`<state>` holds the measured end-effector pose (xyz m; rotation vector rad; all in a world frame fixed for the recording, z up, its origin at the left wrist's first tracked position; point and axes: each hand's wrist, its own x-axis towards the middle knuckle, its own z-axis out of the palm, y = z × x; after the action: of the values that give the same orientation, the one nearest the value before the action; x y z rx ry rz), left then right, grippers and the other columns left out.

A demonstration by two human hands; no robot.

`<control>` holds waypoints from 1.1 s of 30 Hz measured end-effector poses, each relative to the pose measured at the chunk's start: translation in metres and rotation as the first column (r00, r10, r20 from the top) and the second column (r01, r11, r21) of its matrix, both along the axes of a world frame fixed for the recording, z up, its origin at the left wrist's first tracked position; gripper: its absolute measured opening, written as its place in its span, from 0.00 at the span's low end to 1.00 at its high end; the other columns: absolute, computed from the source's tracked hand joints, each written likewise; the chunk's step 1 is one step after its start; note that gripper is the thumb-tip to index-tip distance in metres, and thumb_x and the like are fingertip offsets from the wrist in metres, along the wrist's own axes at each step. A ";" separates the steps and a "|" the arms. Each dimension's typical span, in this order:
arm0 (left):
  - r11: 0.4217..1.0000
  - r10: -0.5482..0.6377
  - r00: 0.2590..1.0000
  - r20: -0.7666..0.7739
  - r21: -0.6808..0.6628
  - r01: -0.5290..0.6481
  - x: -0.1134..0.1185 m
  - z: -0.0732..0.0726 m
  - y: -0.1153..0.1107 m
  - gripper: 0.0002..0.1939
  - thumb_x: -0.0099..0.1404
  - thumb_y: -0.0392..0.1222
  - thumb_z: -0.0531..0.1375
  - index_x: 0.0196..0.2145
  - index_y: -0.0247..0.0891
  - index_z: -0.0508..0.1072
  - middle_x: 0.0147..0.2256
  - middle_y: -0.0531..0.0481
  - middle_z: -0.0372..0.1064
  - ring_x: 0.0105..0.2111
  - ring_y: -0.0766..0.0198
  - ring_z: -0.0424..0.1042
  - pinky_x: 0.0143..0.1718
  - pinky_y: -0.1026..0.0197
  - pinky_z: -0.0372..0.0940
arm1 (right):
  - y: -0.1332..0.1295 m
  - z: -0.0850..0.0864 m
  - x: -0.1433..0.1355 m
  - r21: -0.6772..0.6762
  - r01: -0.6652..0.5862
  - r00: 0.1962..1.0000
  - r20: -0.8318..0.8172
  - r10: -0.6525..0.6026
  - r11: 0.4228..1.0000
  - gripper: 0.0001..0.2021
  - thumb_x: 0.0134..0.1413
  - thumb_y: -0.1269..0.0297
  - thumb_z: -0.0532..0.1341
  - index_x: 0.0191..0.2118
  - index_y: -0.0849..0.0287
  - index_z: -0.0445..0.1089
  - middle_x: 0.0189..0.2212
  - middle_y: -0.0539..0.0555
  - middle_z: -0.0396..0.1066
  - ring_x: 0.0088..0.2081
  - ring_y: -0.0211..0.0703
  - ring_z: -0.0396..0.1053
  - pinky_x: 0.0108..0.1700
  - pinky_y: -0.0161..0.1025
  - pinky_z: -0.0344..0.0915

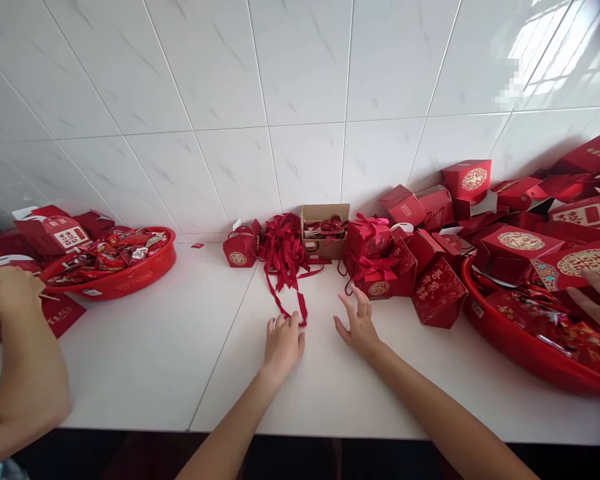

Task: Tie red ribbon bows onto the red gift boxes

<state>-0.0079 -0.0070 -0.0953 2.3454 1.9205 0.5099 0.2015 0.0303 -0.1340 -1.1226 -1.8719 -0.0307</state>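
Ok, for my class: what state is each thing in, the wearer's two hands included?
Left hand: fingers bent by the ribbon, grip unclear
Right hand: open, nothing held
Ribbon: heaped, loose strands trailing
Cardboard box: open, things inside
Boxes with bows: bows tied
Box left of ribbon: no bow visible
Left basin: heaped with packets
Right basin: packets inside
Loose boxes: jumbled
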 end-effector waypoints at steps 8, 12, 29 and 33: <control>0.990 -0.037 0.995 0.095 0.143 0.023 0.002 -0.019 -0.101 0.13 0.64 0.33 0.53 0.42 0.42 0.74 0.34 0.46 0.73 0.39 0.51 0.71 0.43 0.47 0.64 | -0.062 0.026 -0.021 -0.363 -0.239 0.969 -0.146 0.199 0.901 0.14 0.62 0.62 0.52 0.27 0.58 0.69 0.27 0.53 0.68 0.27 0.39 0.67 0.29 0.34 0.66; 0.962 -0.006 0.978 0.208 0.269 -0.051 0.006 -0.018 -0.127 0.07 0.61 0.34 0.55 0.32 0.41 0.73 0.38 0.43 0.72 0.46 0.47 0.68 0.45 0.45 0.63 | -0.112 0.030 -0.029 -0.514 -0.279 0.956 -0.227 0.185 0.811 0.28 0.66 0.56 0.49 0.14 0.60 0.61 0.13 0.47 0.59 0.17 0.33 0.58 0.21 0.31 0.56; 0.907 -0.321 0.803 0.502 -0.080 0.413 0.048 0.012 -0.155 0.10 0.58 0.37 0.58 0.22 0.39 0.60 0.25 0.51 0.67 0.28 0.62 0.65 0.32 0.61 0.61 | -0.168 0.034 -0.009 -0.571 -0.586 0.545 -0.803 -0.242 0.575 0.17 0.47 0.48 0.66 0.25 0.59 0.69 0.21 0.49 0.64 0.26 0.39 0.62 0.32 0.36 0.62; 0.846 -0.225 0.775 0.591 -0.275 0.456 0.042 0.010 -0.158 0.11 0.63 0.40 0.54 0.24 0.39 0.57 0.22 0.55 0.60 0.23 0.67 0.59 0.26 0.64 0.55 | -0.153 0.045 -0.006 -0.529 -0.663 0.472 -0.845 -0.252 0.530 0.16 0.45 0.51 0.68 0.26 0.60 0.71 0.24 0.50 0.68 0.27 0.38 0.63 0.33 0.37 0.63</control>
<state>0.0344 -0.1646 -0.0854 1.9360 1.1605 0.5855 0.1954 -0.1223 -0.0890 -1.0667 -0.9500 1.5357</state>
